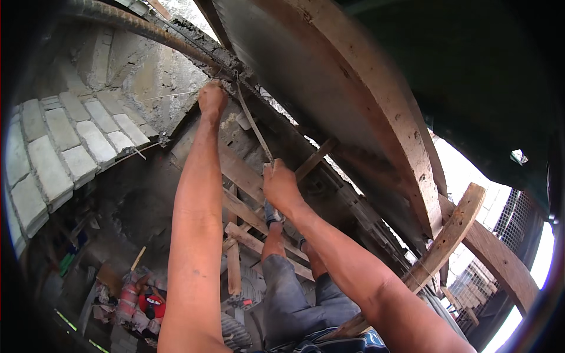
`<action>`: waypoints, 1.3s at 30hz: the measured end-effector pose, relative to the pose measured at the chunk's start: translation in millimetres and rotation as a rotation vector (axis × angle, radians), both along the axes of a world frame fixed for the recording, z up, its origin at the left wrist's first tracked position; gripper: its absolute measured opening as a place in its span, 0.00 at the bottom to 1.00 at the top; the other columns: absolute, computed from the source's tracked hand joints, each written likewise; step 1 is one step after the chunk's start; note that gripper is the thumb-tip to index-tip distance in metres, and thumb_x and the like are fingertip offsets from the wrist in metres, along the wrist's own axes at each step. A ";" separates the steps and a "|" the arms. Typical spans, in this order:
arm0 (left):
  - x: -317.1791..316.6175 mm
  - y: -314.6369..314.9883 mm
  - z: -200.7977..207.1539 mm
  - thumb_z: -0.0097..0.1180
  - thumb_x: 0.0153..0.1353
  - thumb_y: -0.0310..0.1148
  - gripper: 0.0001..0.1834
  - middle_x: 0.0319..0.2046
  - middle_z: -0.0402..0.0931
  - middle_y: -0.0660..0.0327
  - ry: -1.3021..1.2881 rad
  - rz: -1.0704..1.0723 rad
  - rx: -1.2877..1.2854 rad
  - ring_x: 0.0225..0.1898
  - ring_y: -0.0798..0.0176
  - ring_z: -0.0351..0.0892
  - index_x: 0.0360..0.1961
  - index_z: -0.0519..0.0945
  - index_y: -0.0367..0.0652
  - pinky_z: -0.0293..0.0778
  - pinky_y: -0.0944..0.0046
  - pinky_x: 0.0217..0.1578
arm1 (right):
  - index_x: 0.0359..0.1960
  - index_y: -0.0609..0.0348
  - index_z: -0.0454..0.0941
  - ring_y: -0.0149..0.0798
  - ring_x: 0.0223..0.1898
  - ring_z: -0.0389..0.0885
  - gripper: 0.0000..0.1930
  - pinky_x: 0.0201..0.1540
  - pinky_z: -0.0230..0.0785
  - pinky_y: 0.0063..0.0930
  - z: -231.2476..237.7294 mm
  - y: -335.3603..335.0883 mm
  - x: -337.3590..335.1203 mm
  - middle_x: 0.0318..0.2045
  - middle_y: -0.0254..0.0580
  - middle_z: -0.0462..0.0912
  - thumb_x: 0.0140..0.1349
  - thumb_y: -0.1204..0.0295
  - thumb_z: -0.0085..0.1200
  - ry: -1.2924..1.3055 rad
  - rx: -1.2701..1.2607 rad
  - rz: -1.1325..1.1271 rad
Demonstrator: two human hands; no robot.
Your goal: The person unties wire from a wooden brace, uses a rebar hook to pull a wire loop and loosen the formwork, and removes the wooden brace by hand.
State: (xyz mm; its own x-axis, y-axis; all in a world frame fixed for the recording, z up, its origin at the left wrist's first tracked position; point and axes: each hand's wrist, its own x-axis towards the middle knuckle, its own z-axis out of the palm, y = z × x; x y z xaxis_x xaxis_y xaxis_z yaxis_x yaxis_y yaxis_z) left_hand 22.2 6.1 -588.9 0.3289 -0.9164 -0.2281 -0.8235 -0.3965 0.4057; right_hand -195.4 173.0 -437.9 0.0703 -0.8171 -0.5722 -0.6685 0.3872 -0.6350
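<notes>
Both my arms reach up and forward toward a rough concrete edge. My left hand (212, 99) is closed high up, just below a brown pole (147, 28) and ribbed steel bars; what its fingers hold is hidden. A thin string (168, 96) runs in from the left toward that fist. From the junction of the bars hangs a narrow, pale rope (252, 119). Its lower part passes into my right hand (280, 183), whose fingers are wrapped round it. The rope looks taut between the bars and this hand.
Pale block masonry (65, 138) stands at left. A large panel with a curved timber edge (376, 88) leans overhead at right. Beneath me are wooden planks (268, 250) and a drop. Lower left, a person in a red cap (153, 305) is below. A timber post (450, 235) stands by my right arm.
</notes>
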 end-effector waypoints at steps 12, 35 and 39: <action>3.1 -11.9 1.1 0.53 0.58 0.34 0.15 0.41 0.84 0.42 0.117 0.024 0.182 0.44 0.38 0.85 0.39 0.86 0.37 0.80 0.47 0.48 | 0.39 0.70 0.71 0.72 0.41 0.79 0.15 0.44 0.70 0.59 1.7 -13.8 -7.7 0.32 0.71 0.80 0.71 0.64 0.49 0.040 -0.002 0.039; -29.4 23.2 4.7 0.65 0.64 0.31 0.11 0.41 0.81 0.55 1.751 0.970 0.075 0.48 0.44 0.83 0.45 0.81 0.41 0.79 0.39 0.52 | 0.28 0.60 0.78 0.36 0.15 0.74 0.28 0.20 0.69 0.36 -31.4 -35.9 -34.3 0.16 0.39 0.75 0.72 0.46 0.45 -0.159 0.367 -0.374; -33.5 24.8 -4.7 0.67 0.62 0.34 0.12 0.44 0.81 0.53 1.899 1.060 0.057 0.50 0.45 0.81 0.43 0.82 0.40 0.78 0.40 0.55 | 0.23 0.57 0.72 0.31 0.13 0.66 0.30 0.16 0.62 0.30 -31.0 -40.1 -39.7 0.16 0.33 0.70 0.72 0.43 0.43 -0.200 0.431 -0.409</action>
State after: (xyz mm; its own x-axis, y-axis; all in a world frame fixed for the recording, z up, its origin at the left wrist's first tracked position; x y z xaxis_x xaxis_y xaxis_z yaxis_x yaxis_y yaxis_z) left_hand -11.3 30.9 -593.6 -0.0206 -0.5779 -0.8159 0.9115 -0.3461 0.2221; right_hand -235.2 133.0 -468.9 -0.0592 -0.4995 -0.8643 -0.2964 0.8355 -0.4626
